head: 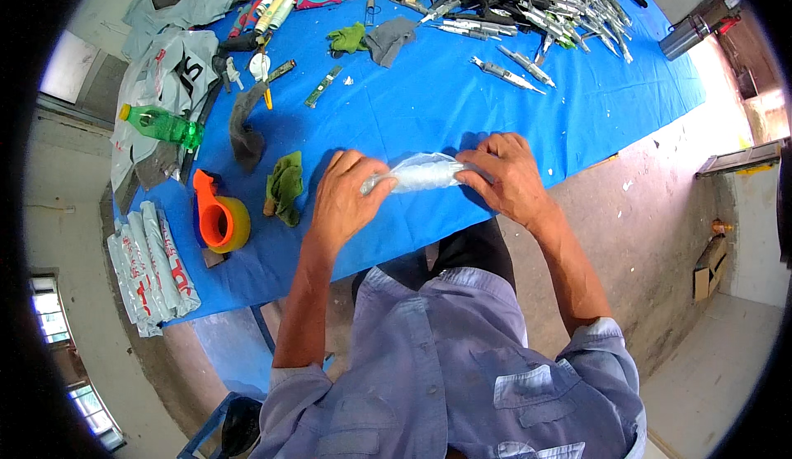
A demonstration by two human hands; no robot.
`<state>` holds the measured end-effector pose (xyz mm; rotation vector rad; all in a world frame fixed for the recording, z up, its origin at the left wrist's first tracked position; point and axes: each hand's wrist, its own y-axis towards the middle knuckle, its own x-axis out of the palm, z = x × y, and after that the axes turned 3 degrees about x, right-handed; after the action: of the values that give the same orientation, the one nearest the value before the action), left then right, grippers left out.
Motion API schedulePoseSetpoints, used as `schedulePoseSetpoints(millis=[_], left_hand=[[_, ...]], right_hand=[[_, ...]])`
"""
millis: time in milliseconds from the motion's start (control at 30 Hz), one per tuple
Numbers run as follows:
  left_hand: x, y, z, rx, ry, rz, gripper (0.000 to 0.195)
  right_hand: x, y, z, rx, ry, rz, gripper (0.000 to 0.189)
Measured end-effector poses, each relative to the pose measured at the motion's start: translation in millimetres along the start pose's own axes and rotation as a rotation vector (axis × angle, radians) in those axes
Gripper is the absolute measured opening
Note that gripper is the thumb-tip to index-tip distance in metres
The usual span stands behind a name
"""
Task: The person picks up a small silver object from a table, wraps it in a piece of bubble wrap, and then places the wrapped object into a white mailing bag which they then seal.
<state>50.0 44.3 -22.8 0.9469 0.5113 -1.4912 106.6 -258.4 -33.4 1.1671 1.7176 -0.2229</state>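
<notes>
Near the front edge of the blue-covered table [396, 112], a clear plastic-wrapped bundle [427, 173] is stretched between my hands. My left hand [349, 193] pinches its left end between thumb and fingers. The right end is gripped by my right hand [504, 174]. What lies inside the wrapping cannot be made out. A crumpled green cloth [286, 188] lies left of my left hand, with an orange tape dispenser [216, 211] holding yellowish tape beyond it. Two slim grey devices [507, 75] rest farther back, beyond my right hand.
A large pile of slim grey devices [557, 1] covers the back right. Toothbrush-like handles [291, 1] lie at the back left. A green plastic bottle [164, 126], grey plastic bags [173, 69] and rolled printed packs [151, 267] line the left side. A metal cup [685, 37] stands at the right.
</notes>
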Motion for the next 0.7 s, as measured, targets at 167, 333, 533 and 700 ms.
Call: schedulePoseSetpoints(millis=[167, 333, 533, 700], left_hand=[[2, -12, -1, 0.093, -0.046, 0.038, 0.017], [-2, -22, 5, 0.159, 0.045, 0.042, 0.020], [-4, -36, 10, 0.225, 0.206, 0.030, 0.034], [-11, -27, 24, 0.266, 0.272, 0.021, 0.061]], right_hand=[[0, -8, -1, -0.022, 0.039, 0.056, 0.024], [8, -18, 3, -0.017, 0.068, 0.074, 0.023], [11, -24, -4, -0.070, 0.029, 0.135, 0.022], [12, -23, -5, -0.173, -0.014, 0.175, 0.023]])
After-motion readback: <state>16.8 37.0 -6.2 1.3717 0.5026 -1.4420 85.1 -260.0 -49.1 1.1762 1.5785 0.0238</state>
